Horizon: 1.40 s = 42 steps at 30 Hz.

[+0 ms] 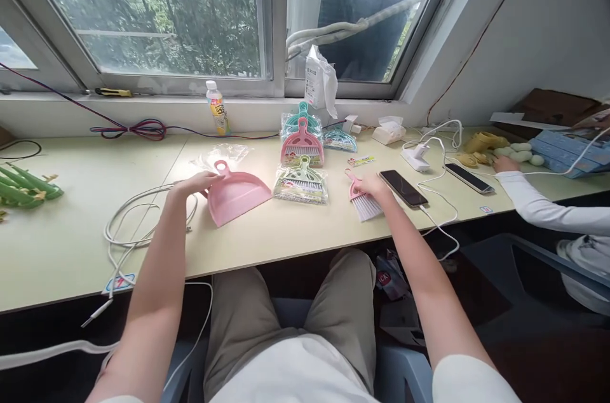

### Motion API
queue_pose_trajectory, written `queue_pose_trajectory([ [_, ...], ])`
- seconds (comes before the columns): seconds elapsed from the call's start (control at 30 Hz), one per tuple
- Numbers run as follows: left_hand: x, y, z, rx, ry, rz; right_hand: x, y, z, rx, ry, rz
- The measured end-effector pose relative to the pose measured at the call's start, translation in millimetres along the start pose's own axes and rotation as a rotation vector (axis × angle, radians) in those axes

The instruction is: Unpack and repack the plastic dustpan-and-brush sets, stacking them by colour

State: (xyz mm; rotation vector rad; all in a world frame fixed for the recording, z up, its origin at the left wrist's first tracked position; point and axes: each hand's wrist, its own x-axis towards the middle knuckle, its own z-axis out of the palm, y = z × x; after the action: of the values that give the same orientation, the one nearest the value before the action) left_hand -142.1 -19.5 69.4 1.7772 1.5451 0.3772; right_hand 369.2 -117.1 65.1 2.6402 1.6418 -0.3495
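My left hand (196, 183) grips the side of a pink dustpan (241, 195) near its looped handle. A pink hand brush (366, 207) with white bristles lies under my right hand (373, 185), whose fingers close on its body. Between my hands sit bagged dustpan-and-brush sets: a green set (304, 184) in front, a pink set (302, 143) behind it and teal sets (301, 117) at the back. Another teal set (340, 139) lies flat beside them. Behind the dustpan is a crumpled clear plastic bag (223, 153), and a small printed card (361, 161) lies above the brush.
A coiled white cable (110, 225) lies left of the dustpan. Two phones (403, 189) and a charger (415, 158) are on the right. A drink bottle (217, 108) and tissue pack (320, 80) stand by the window. At right, another person's hand (505, 164) touches pale green objects.
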Motion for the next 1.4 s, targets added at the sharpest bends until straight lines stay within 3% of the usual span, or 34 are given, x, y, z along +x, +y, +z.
queue_pose_trajectory([
  [0.17,8.0,-19.8,0.5,0.081,0.067,-0.069,2.6,-7.0,-6.4,-0.029,-0.021,0.027],
  [0.4,0.2,-18.8,6.3,0.361,0.158,0.047,10.1,-5.8,1.8,-0.185,0.048,-0.002],
  [0.57,-6.6,-16.1,4.5,0.306,0.088,0.028,17.9,5.9,4.6,-0.164,0.031,-0.009],
  [0.7,-16.5,-14.3,-2.9,0.201,-0.138,0.026,-4.7,-6.1,-13.9,-0.128,0.135,-0.067],
  [0.8,-26.0,-8.6,-5.7,0.165,-0.329,0.072,-44.2,-43.7,-33.8,-0.018,0.165,-0.289],
  [0.9,-31.6,-5.4,-6.9,0.163,-0.341,0.112,-91.3,-103.2,-43.7,0.032,0.054,-0.634],
  [1.0,-29.9,-12.7,-9.0,0.097,-0.095,0.122,-126.7,-171.9,-33.8,-0.088,0.046,-0.88],
  [1.1,-22.7,-25.8,-9.3,-0.002,0.262,0.101,-138.4,-234.4,-10.3,-0.174,0.096,-0.975],
  [1.17,-17.5,-31.3,-6.8,-0.019,0.339,0.062,-134.6,-266.5,5.2,-0.207,0.105,-0.989],
  [1.3,-12.2,-28.2,3.4,-0.038,0.126,-0.026,-118.2,-300.4,26.1,-0.27,0.1,-1.019],
  [1.4,-13.2,-21.6,10.7,-0.087,-0.03,0.034,-111.7,-304.5,35.5,-0.254,0.106,-1.04],
])
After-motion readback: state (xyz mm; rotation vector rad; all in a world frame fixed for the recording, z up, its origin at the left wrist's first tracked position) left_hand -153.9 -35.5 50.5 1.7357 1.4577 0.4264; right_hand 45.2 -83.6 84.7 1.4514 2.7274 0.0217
